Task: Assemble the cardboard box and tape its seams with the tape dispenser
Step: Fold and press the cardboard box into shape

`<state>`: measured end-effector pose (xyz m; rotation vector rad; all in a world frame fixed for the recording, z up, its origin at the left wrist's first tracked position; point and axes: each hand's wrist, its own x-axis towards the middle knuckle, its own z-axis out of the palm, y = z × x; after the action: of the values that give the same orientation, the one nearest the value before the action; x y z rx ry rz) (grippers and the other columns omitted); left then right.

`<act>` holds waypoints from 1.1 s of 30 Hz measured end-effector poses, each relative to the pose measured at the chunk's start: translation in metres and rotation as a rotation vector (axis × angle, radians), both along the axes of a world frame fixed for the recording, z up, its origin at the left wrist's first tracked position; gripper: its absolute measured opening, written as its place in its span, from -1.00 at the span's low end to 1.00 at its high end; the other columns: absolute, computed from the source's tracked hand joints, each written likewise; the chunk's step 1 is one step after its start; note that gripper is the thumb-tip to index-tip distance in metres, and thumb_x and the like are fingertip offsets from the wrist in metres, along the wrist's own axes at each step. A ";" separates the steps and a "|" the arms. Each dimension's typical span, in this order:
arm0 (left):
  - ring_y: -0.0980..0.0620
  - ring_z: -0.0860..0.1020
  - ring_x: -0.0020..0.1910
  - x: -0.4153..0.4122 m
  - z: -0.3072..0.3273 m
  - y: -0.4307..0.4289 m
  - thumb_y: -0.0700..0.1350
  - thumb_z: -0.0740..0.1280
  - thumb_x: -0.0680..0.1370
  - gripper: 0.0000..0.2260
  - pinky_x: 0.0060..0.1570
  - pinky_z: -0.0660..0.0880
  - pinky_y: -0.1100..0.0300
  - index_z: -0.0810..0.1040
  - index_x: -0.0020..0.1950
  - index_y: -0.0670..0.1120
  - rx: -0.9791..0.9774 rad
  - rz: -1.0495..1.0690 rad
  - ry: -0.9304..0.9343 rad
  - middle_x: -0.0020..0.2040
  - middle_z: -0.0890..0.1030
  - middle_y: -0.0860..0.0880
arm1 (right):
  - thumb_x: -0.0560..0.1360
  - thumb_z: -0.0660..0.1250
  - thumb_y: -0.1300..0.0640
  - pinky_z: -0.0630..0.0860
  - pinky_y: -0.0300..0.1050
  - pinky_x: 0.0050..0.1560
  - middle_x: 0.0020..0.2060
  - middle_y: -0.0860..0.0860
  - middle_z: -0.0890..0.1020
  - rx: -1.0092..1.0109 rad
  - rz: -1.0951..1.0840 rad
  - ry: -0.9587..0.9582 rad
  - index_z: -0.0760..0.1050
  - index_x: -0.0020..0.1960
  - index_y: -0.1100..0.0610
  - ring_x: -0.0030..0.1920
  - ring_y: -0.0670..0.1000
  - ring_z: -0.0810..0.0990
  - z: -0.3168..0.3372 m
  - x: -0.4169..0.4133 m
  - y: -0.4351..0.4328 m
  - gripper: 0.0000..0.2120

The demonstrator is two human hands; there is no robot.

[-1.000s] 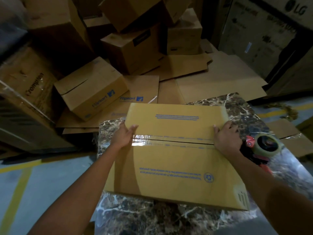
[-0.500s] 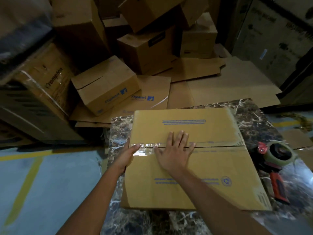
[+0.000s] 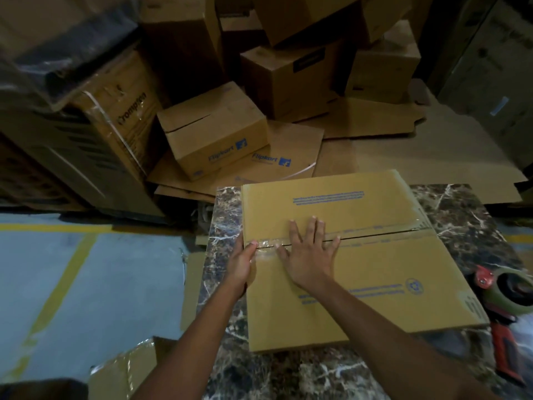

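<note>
From the head camera, the box point(image 3: 354, 255) is lying on the marble table point(image 3: 467, 215), flaps folded shut. Clear tape point(image 3: 268, 245) is running along the middle seam from side to side, so this seam looks almost done; other seams are hidden and may be waiting. The right hand point(image 3: 310, 255) is lying flat and wide open, pressing the tape down. The left hand point(image 3: 240, 264) is cupping the box's left edge, thumb on the tape end. The dispenser point(image 3: 513, 290) is sitting alone by the box's right side, nobody holding it.
</note>
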<state>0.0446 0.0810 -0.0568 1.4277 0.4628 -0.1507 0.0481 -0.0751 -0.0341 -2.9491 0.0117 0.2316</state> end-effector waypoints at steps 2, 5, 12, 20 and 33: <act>-0.06 0.52 0.24 -0.002 0.002 -0.006 -0.20 0.20 0.64 -0.58 0.13 0.52 0.17 0.29 0.50 -0.08 -0.043 0.040 0.014 0.34 0.50 -0.11 | 0.62 -0.11 -0.26 -0.17 0.47 0.44 0.60 0.18 -0.13 0.025 0.054 0.006 -0.09 0.59 -0.14 0.59 0.19 -0.20 -0.001 0.008 -0.009 -0.42; -0.12 0.44 0.33 -0.010 0.004 -0.023 -0.22 0.19 0.64 -0.50 0.30 0.39 0.02 0.16 0.56 -0.06 -0.073 0.160 0.022 0.42 0.41 -0.12 | 0.65 -0.07 -0.17 -0.14 0.40 0.47 0.61 0.13 -0.09 0.028 0.173 0.016 -0.03 0.58 -0.19 0.60 0.14 -0.16 0.003 0.028 -0.024 -0.49; 0.03 0.55 0.24 -0.029 0.011 -0.057 0.05 0.02 0.69 -0.65 0.20 0.49 0.07 0.40 0.42 0.04 -0.302 0.076 0.029 0.36 0.51 -0.06 | 0.61 -0.12 -0.22 0.01 0.20 0.55 0.60 0.20 0.02 -0.004 0.208 -0.039 0.02 0.59 0.11 0.60 0.17 -0.05 0.014 -0.009 -0.006 -0.34; 0.03 0.13 0.54 -0.022 -0.001 0.016 -0.09 0.30 0.56 -0.44 0.47 0.19 0.03 0.22 0.54 -0.03 0.839 -0.371 -0.419 0.55 0.21 -0.03 | 0.59 0.02 -0.23 -0.10 0.26 0.55 0.59 0.23 -0.07 -0.106 0.185 -0.020 -0.14 0.58 0.29 0.60 0.19 -0.14 0.001 -0.044 0.009 -0.19; -0.02 -0.19 0.57 0.075 0.036 0.003 0.41 0.25 0.42 -0.01 0.54 -0.08 -0.01 -0.19 0.59 -0.07 1.560 -1.353 -0.897 0.60 -0.15 -0.06 | 0.45 -0.33 -0.34 -0.21 0.12 0.58 0.59 0.21 -0.17 -0.012 0.365 0.093 -0.17 0.59 0.26 0.59 0.12 -0.26 0.016 -0.042 -0.029 -0.09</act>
<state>0.1196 0.0838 -0.0209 2.8404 -1.5621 -0.1957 0.0057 -0.1046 -0.0176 -2.9273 -0.5168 0.4186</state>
